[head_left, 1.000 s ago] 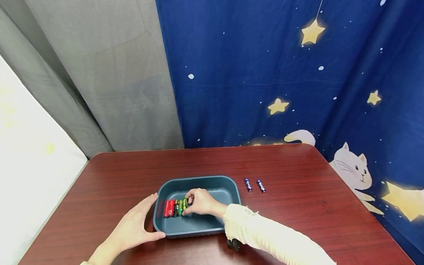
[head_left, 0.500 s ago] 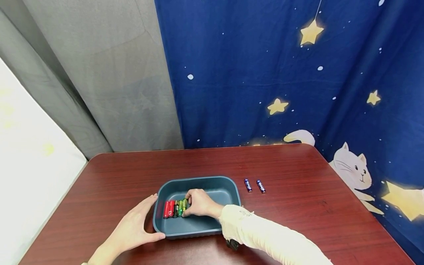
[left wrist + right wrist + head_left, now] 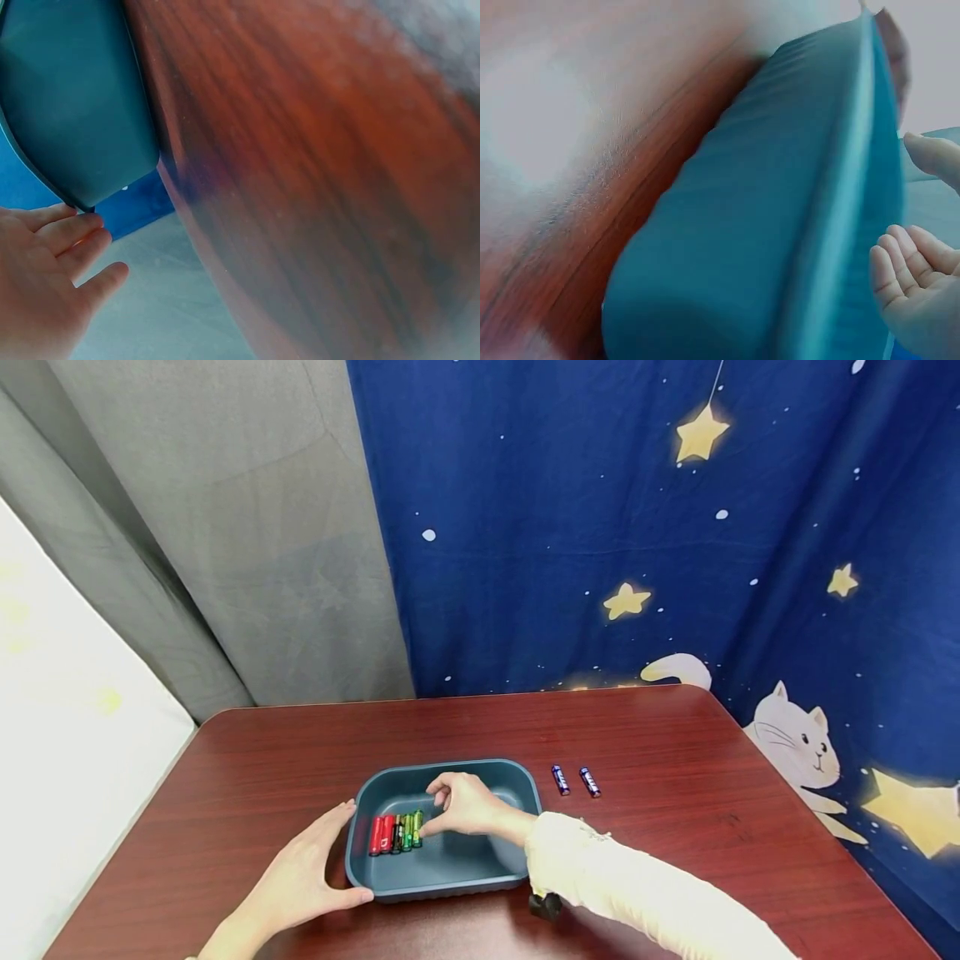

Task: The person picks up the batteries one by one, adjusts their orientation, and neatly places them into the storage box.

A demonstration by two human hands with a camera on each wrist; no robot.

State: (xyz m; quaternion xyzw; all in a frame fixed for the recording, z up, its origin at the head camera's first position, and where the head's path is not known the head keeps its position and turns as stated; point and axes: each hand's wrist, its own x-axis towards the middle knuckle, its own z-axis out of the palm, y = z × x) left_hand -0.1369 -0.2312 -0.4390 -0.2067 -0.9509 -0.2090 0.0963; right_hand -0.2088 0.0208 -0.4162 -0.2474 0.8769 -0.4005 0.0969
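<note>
In the head view a blue-grey tray [image 3: 450, 887] stands on the table. Inside, against its left part, several batteries lie side by side: red ones [image 3: 381, 835], a black one [image 3: 398, 833] and green ones [image 3: 412, 830]. My right hand [image 3: 472, 806] hovers over the tray just right of the row, thumb and fingers apart with nothing between them; the right wrist view shows this hand [image 3: 922, 277] past the tray's wall. My left hand [image 3: 300, 872] touches the tray's left side with spread thumb and fingers; its fingertips meet the rim in the left wrist view.
Two blue batteries, one nearer [image 3: 561, 780] and one farther right [image 3: 590, 782], lie on the reddish-brown table [image 3: 675, 760] right of the tray. A grey curtain [image 3: 300, 568] and a blue starry curtain [image 3: 525, 527] hang behind the table.
My right hand has let go of the rightmost green battery and drawn up and to the right, its fingers spreading. The left hand stays at the tray's side.
</note>
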